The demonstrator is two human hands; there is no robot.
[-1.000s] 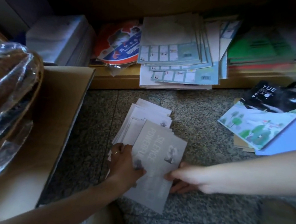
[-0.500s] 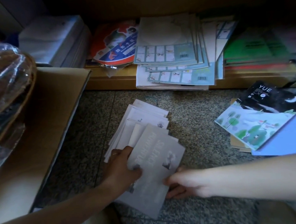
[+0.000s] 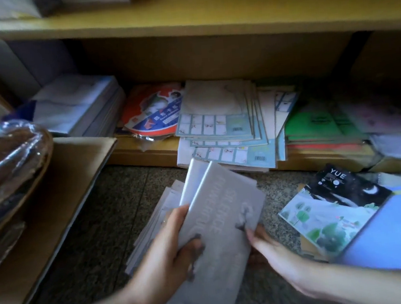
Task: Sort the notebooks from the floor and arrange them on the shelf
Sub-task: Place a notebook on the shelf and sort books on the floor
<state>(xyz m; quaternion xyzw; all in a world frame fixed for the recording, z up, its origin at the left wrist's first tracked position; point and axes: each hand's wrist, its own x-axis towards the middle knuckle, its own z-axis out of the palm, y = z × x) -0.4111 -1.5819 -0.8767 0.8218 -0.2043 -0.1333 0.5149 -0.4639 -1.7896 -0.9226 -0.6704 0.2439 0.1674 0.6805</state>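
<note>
Up off the speckled grey stone floor (image 3: 106, 211) since a second ago: the bundle of thin grey soft-cover notebooks (image 3: 225, 213) lay nearly flat then, and now it's raised and tilted, far end toward the lower wooden shelf board (image 3: 145, 155). View has tipped up too.

My left grip (image 3: 170, 249) holds the bundle's left edge, thumb on the top cover, fingers wrapped under. My right grip (image 3: 271, 248) holds the right edge, fingers tucked beneath. A fanned pile of matching grey notebooks (image 3: 151, 231) lies on the floor just under the left grip, not picked up.

Step, my call: carry the bundle to the shelf. The bundle is ragged, with one book poking out left of the top cover. I'd square the edges first and keep both grips pinched so the slick covers don't slide. The stack of cream-and-teal exercise books (image 3: 215, 115) overhangs the shelf front dead ahead, so I'd lift the far end over it instead of nudging it. I'd lay the greys as their own pile. I can't tell where there is free board from here.
</note>
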